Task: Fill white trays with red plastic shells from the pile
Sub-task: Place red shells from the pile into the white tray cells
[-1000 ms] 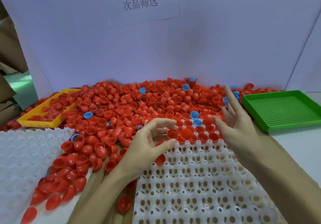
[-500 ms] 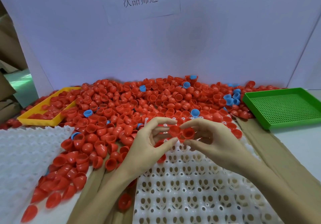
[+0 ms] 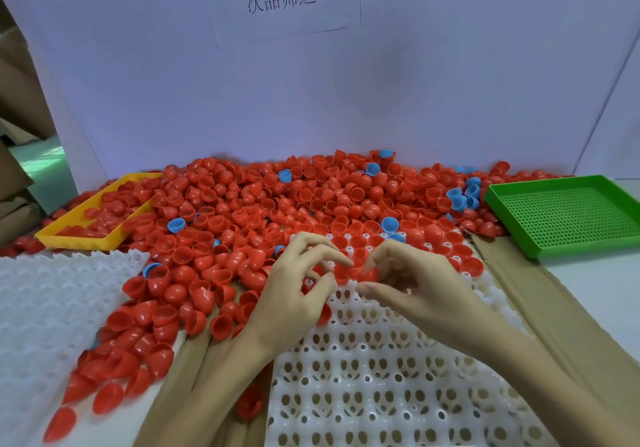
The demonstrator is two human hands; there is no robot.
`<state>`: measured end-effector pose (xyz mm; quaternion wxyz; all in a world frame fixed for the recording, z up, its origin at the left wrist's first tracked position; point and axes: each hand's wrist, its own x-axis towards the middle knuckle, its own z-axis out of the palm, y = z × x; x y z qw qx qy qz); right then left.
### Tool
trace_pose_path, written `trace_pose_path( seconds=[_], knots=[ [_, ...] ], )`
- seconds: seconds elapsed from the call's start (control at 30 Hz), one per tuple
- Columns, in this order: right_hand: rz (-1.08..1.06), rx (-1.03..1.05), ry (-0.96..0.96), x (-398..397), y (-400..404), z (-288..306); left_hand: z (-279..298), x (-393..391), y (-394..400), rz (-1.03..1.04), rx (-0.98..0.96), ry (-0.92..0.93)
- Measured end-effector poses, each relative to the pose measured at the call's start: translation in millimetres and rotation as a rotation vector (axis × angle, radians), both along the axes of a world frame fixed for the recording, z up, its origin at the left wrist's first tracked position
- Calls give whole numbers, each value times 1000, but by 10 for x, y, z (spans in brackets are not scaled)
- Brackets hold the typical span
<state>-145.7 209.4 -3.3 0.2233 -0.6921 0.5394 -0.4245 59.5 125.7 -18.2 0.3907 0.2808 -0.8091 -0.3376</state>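
A big pile of red plastic shells (image 3: 277,204), with a few blue ones mixed in, covers the table's far half. The white tray (image 3: 381,377) with rows of holed cups lies in front of me, its far rows holding red shells. My left hand (image 3: 294,297) and right hand (image 3: 419,283) meet over the tray's far edge. The left forefinger and thumb pinch a red shell (image 3: 341,273). Right beside it, the right hand's curled forefinger and thumb pinch another red shell (image 3: 367,274). Both shells sit low over the tray cups.
A second white tray (image 3: 52,308) lies at the left. A yellow tray (image 3: 79,238) with red shells sits at the far left, a green perforated tray (image 3: 568,218) at the right. Brown cardboard (image 3: 554,308) lies under the tray. A white board stands behind the pile.
My right hand came in from the pile's right side, its fingers curling, and met the left hand. Both hands now hold shells lower, at the tray's far rows.
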Motion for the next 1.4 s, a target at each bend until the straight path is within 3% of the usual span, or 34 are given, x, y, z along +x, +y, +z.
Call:
trace_pose_path(
  seconds=[0.27, 0.37, 0.47, 0.67, 0.83, 0.93, 1.13, 1.4],
  knots=[
    [48, 5, 130, 27, 2, -48, 37, 28, -9, -154, 119, -16],
    [50, 38, 151, 11, -3, -41, 32, 48, -43, -85, 55, -38],
    [23, 34, 186, -35, 2, -19, 7, 66, -56, -10, -126, -134],
    [-113, -27, 218, -232, -35, 28, -43, 45, -21, -24, -424, -304],
    [-382, -99, 343, -529, -128, -47, -56, 66, -52, -70, -423, -318],
    [-465, 67, 461, -680, -166, -129, -60, 73, -50, -78, -432, -325],
    [-415, 275, 496, -722, -174, -183, -67, 54, -49, -4, -471, -238],
    [-501, 130, 487, -726, -173, -156, -94, 60, -56, -1, -495, -254]
  ],
)
